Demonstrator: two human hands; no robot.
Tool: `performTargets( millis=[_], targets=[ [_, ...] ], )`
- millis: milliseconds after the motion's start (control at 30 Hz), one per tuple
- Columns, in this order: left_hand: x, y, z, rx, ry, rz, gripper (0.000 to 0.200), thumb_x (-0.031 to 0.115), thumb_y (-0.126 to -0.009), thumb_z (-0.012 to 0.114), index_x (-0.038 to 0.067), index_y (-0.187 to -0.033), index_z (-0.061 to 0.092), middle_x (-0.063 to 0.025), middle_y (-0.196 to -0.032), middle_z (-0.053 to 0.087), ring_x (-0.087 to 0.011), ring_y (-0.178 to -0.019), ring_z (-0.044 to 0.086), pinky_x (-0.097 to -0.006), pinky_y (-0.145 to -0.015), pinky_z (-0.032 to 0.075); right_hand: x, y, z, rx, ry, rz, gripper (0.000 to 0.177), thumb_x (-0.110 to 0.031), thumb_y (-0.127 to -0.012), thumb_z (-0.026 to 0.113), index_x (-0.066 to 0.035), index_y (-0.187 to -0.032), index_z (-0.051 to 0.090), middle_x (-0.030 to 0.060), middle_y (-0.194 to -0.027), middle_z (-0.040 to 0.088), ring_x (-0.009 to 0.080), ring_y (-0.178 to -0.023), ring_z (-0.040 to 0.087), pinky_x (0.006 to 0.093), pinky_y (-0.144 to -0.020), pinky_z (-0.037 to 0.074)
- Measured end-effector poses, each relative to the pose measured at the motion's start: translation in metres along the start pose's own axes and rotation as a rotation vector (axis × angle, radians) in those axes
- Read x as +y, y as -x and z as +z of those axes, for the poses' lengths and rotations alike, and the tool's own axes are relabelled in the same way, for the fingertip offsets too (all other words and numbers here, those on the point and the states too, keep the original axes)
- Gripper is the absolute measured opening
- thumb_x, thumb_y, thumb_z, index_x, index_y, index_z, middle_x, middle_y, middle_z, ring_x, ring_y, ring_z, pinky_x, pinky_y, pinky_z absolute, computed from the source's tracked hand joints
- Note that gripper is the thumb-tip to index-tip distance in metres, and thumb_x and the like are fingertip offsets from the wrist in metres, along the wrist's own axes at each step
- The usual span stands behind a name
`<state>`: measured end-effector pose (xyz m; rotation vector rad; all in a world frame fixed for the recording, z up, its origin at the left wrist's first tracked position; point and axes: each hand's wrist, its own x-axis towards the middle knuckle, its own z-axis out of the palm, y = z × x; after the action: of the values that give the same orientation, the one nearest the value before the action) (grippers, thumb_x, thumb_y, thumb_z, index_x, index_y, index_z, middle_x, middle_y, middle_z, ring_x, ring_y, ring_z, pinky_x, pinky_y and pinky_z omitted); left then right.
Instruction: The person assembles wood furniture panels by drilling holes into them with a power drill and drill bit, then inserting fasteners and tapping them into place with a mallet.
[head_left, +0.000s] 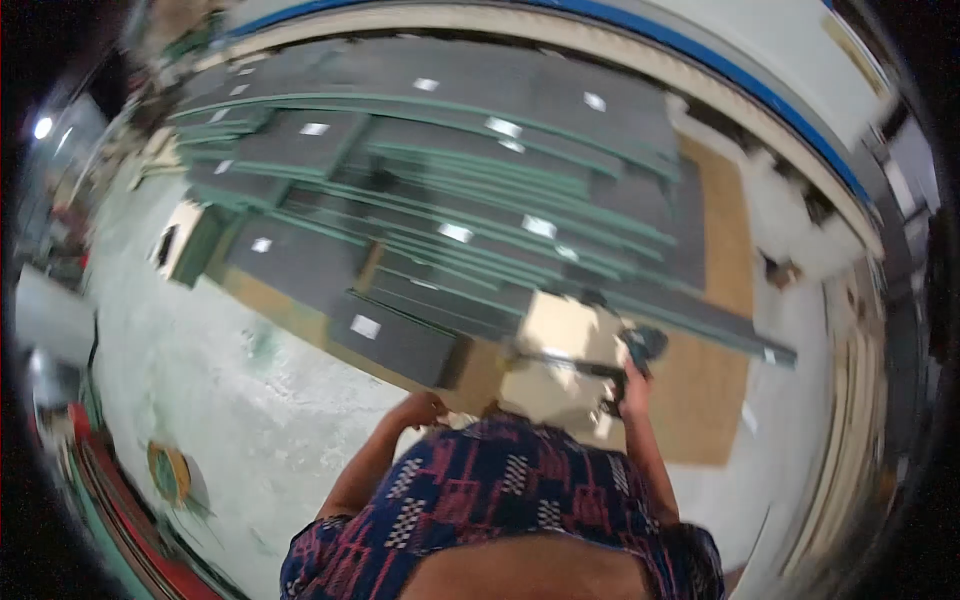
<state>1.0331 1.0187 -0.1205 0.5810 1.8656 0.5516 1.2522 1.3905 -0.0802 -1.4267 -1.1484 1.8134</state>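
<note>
My right hand (635,385) is wrapped round a dark green and black power tool (645,345), held at the right edge of a cream-coloured panel (560,385). A dark bar crosses the panel's middle. My left hand (425,408) is at the panel's left side, low near my body, with its fingers curled; whether it holds anything is too blurred to tell. Just beyond it lies a dark grey board (395,338) with a white label (366,326).
Stacks of grey panels with green edges (480,200) cover brown sheets (720,230) on the floor ahead. A blue and cream machine edge (760,100) runs along the far side. A tape roll (168,474) stands at the lower left, near red and green lengths (130,530).
</note>
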Motion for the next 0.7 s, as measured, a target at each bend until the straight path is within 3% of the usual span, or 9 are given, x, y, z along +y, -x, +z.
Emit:
performTargets(
  millis=[67, 267, 500, 700],
  targets=[
    [0.036, 0.009, -0.005, 0.054, 0.007, -0.097, 0.036, 0.034, -0.079, 0.059, 0.002, -0.094, 0.064, -0.0110, -0.078, 0.065, -0.0188, -0.055, 0.059, -0.0328, -0.050, 0.048, -0.003, 0.002, 0.001, 0.014, 0.031, 0.003, 0.031, -0.025, -0.077, 0.068, -0.009, -0.100, 0.055, 0.0023, -0.083, 0.057, 0.0134, -0.058, 0.052, 0.0267, -0.040, 0.041],
    [0.052, 0.007, 0.010, 0.088, 0.098, -0.084, 0.035, 0.031, -0.082, 0.057, 0.001, -0.100, 0.062, -0.0090, -0.071, 0.062, -0.0155, -0.057, 0.056, -0.0290, -0.050, 0.044, 0.000, -0.006, 0.000, 0.001, 0.066, -0.019, 0.022, -0.024, -0.079, 0.067, -0.007, -0.091, 0.058, 0.0022, -0.076, 0.056, 0.0120, -0.055, 0.051, 0.0265, -0.039, 0.044],
    [0.064, 0.007, 0.012, 0.102, 0.276, -0.054, 0.045, 0.032, -0.082, 0.058, 0.000, -0.113, 0.054, -0.0095, -0.081, 0.059, -0.0154, -0.069, 0.053, -0.0273, -0.055, 0.043, -0.019, 0.007, 0.007, 0.018, 0.113, -0.006, 0.025, -0.023, -0.078, 0.067, -0.003, -0.089, 0.057, 0.0036, -0.075, 0.056, 0.0115, -0.055, 0.050, 0.0274, -0.041, 0.044],
    [0.072, 0.003, 0.021, 0.058, 0.392, 0.007, 0.045, 0.030, -0.084, 0.056, -0.003, -0.114, 0.052, -0.0118, -0.089, 0.061, -0.0179, -0.074, 0.058, -0.0288, -0.062, 0.047, -0.022, 0.009, 0.016, -0.108, 0.092, -0.016, 0.025, -0.024, -0.078, 0.067, -0.004, -0.089, 0.057, 0.0031, -0.076, 0.056, 0.0117, -0.058, 0.052, 0.0269, -0.041, 0.043]
  ],
)
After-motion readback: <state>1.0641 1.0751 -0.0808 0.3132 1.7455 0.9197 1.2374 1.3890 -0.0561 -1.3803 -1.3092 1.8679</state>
